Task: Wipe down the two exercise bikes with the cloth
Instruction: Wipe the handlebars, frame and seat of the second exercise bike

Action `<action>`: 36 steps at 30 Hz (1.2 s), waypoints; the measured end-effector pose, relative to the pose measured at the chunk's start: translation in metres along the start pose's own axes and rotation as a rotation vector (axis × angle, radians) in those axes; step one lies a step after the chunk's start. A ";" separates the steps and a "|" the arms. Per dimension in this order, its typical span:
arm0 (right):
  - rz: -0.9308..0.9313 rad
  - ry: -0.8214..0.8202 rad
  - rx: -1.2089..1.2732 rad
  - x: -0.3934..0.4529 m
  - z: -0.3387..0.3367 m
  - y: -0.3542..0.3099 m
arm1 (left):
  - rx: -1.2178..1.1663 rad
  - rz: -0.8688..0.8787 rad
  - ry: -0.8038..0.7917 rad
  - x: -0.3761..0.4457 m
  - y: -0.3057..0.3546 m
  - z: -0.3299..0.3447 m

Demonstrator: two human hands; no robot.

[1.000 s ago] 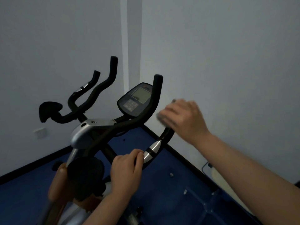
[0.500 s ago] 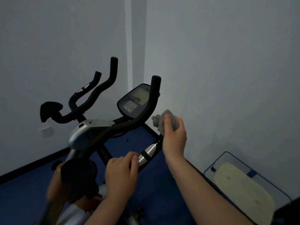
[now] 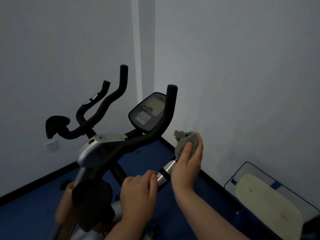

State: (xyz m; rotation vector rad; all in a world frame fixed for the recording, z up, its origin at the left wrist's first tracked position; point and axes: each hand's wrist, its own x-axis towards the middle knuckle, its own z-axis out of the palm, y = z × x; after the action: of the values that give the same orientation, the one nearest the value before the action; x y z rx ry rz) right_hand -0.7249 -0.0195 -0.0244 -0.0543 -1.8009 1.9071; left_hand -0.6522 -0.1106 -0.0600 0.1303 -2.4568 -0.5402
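We see R hand point(image 3: 187, 163) gripping cloth point(image 3: 186, 139) on bike point(image 3: 97, 146) handlebar, L hand point(image 3: 138, 191) gripping bar; loose cloth may slip.

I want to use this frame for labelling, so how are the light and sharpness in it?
Head view: dim, bluish light; the black handlebar shows little detail; the grey cloth and both hands stay readable; the bottom-left corner is smeared with blur; the wide lens bows the wall corner; no glare on the console screen.
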 end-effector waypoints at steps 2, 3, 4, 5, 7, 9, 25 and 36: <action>-0.159 -0.073 -0.178 0.019 -0.007 -0.002 | 0.063 0.100 -0.049 0.004 -0.002 -0.004; -0.237 -0.121 -0.283 0.029 -0.012 -0.004 | 0.132 0.185 -0.095 0.007 -0.004 -0.006; -0.309 -0.159 -0.369 0.037 -0.017 -0.004 | 0.209 0.253 -0.156 0.009 -0.006 -0.010; -0.367 -0.185 -0.425 0.042 -0.021 -0.003 | 0.278 0.287 -0.215 0.012 -0.008 -0.013; -0.436 -0.194 -0.466 0.042 -0.023 -0.001 | 0.333 0.273 -0.290 0.017 -0.012 -0.016; -0.534 -0.147 -0.546 0.037 -0.022 0.005 | 0.332 0.286 -0.327 0.017 -0.013 -0.017; 0.251 0.250 0.171 0.001 0.012 -0.017 | 0.306 0.368 -0.245 0.016 -0.008 -0.011; 0.183 0.008 0.069 -0.026 0.006 -0.007 | 0.253 0.359 -0.158 0.016 -0.009 -0.007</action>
State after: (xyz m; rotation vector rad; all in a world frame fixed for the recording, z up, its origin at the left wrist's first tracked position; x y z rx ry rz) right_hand -0.7026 -0.0352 -0.0253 -0.2082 -1.7759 2.0907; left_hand -0.6616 -0.1252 -0.0499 -0.2577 -2.6102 -0.0857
